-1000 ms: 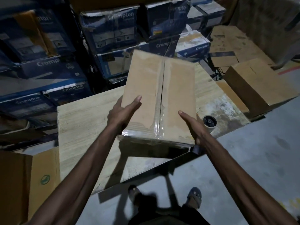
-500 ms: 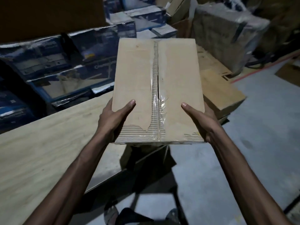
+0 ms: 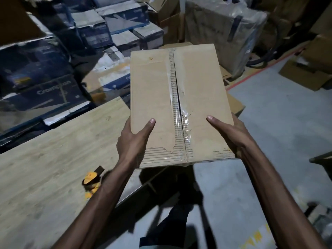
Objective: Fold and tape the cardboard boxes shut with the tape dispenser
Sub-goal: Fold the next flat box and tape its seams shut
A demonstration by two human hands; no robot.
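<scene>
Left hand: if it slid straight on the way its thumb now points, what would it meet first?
The left hand holds the cardboard box, thumb on its top face. Going straight on, the thumb would probably reach the clear tape along the middle seam first. Its fingers under the box are hidden.

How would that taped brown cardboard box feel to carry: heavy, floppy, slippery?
The taped brown cardboard box is probably stiff: its top lies flat between the left hand and right hand. Likely not very heavy, since both hold it by its near end alone. Its torn, ribbed skin probably aids grip.
</scene>
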